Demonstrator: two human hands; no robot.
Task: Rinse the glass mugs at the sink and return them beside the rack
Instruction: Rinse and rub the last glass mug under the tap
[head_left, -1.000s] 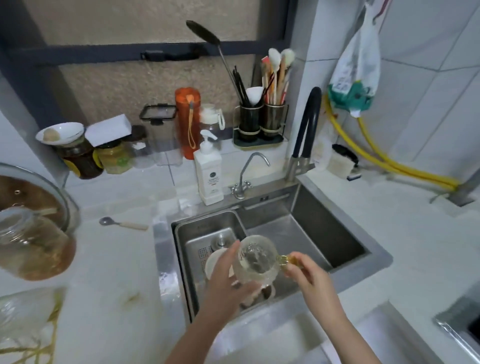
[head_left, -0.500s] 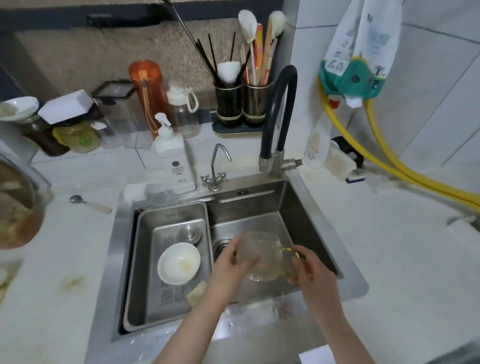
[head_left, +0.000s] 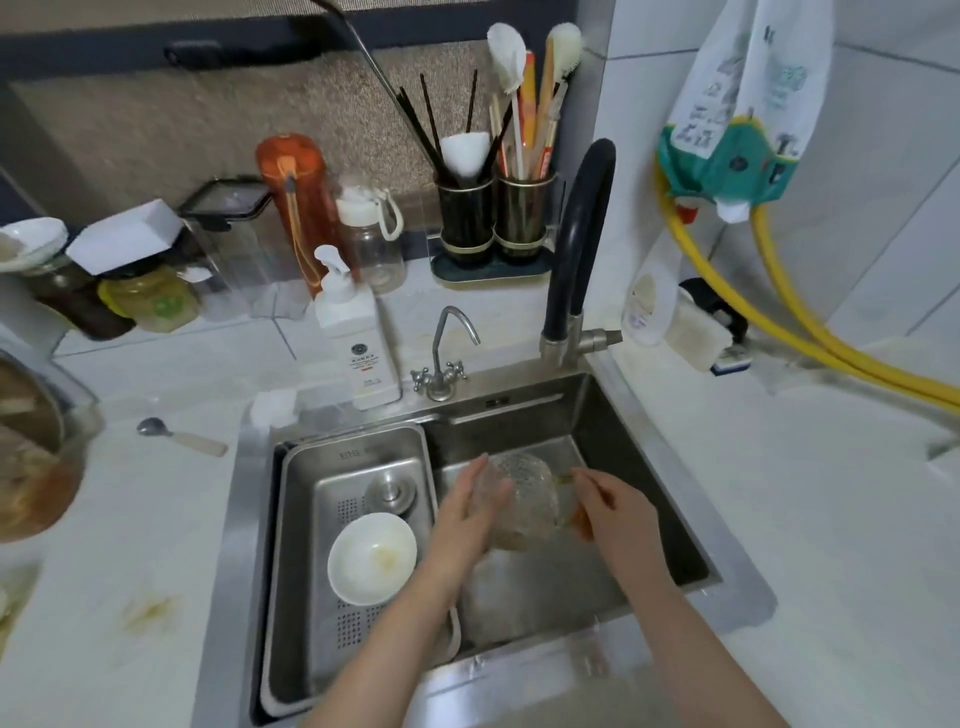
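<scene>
Both hands hold one glass mug (head_left: 519, 499) over the deep right part of the sink (head_left: 649, 457): the left hand (head_left: 467, 514) has its fingers curled around the mug's left side, and the right hand (head_left: 613, 514) pinches the amber handle on the mug's right side. Just to the left of the left hand, a white bowl (head_left: 371, 558) lies in the steel drain tray (head_left: 301, 519). Beyond the hands stand the black faucet (head_left: 576, 249), a small tap (head_left: 447, 353) and a white soap bottle (head_left: 358, 343), and further left a spoon (head_left: 176, 435) lies on the counter.
</scene>
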